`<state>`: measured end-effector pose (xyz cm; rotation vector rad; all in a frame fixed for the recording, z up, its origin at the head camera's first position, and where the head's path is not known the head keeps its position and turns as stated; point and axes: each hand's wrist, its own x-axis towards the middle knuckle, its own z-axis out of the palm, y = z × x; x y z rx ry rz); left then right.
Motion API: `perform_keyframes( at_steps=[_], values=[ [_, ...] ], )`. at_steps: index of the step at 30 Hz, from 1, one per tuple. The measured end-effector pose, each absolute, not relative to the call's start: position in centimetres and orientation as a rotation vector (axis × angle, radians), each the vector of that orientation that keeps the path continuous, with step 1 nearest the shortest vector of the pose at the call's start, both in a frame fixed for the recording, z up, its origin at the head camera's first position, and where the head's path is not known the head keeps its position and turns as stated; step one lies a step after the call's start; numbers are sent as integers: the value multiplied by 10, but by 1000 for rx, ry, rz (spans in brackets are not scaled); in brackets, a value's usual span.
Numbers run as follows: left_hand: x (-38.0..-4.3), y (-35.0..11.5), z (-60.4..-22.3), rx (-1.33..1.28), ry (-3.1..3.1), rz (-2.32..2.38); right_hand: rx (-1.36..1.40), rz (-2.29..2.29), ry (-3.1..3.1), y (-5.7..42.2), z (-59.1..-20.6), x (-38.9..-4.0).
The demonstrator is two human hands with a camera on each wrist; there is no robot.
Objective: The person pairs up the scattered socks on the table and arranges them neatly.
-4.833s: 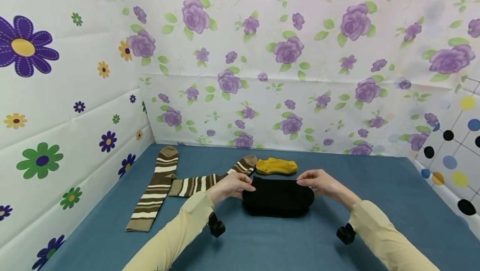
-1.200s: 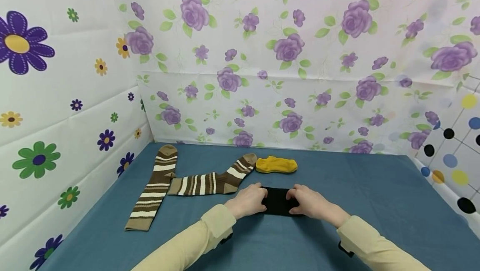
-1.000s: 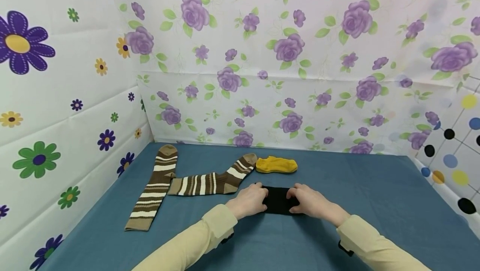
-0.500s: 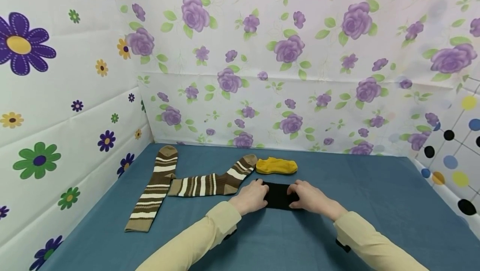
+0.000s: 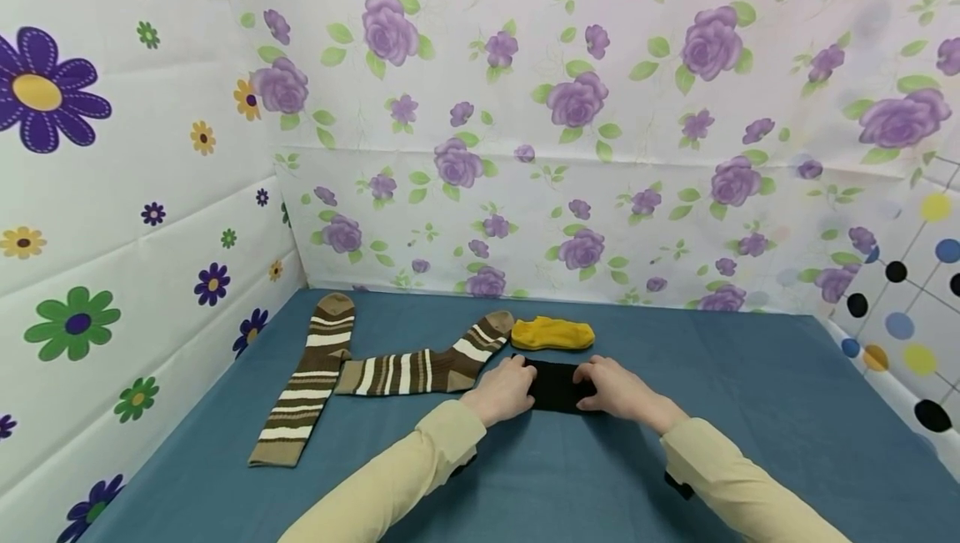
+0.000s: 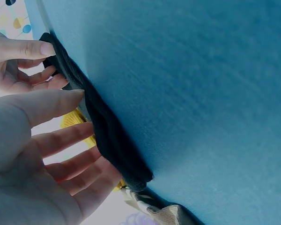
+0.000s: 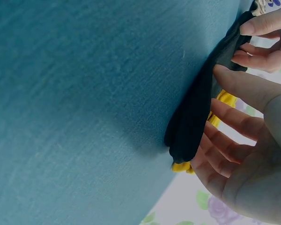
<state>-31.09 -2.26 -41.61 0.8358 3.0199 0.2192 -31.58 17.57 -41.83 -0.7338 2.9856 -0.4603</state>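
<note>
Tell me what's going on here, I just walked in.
A person's left hand and right hand pinch opposite sides of what look like folded black socks on a blue cloth. Two brown-and-white striped socks lie flat to the left, and what look like yellow ankle socks lie just beyond the black ones. Neither hand holds those.

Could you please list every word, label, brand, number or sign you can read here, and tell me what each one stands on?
There are none to read.
The striped socks, yellow sock bundle and black fabric show no lettering; the black fabric is partly covered.
The floral backdrop shows only printed flowers and leaves.
</note>
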Motion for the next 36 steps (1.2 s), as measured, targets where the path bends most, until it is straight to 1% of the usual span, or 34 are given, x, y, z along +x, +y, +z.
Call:
perform_keyframes(
  at_steps=[23, 36],
  values=[
    [-320, -22, -420, 819, 3048, 194, -679, -534, 2975, 178, -419, -335],
    [-320, -23, -423, 832, 3054, 172, -636, -570, 2968, 179, -421, -338]
  ],
)
